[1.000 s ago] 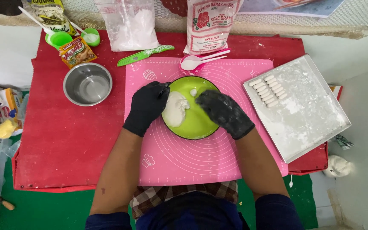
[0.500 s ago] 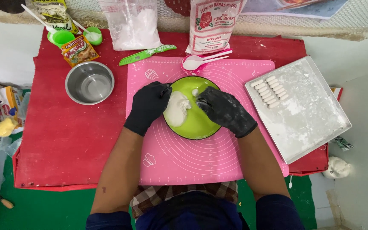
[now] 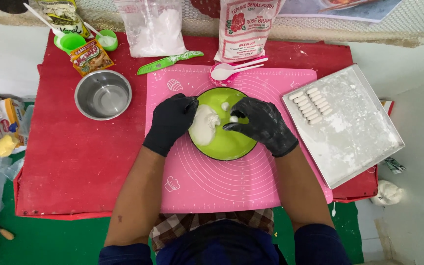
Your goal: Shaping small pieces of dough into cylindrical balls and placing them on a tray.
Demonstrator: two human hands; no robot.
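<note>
I note the left hand curled on the green bowl rim, steadying it beside the dough lump. The right hand pinches a small dough piece over the bowl; the floured tray sits right.

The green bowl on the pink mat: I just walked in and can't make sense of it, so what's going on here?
A person in black gloves works over the green bowl on the pink silicone mat. The left hand steadies the bowl's rim beside a lump of white dough. The right hand pinches a small dough piece between its fingertips over the bowl. Small shaped dough pieces lie in two rows on the floured metal tray to the right.
</note>
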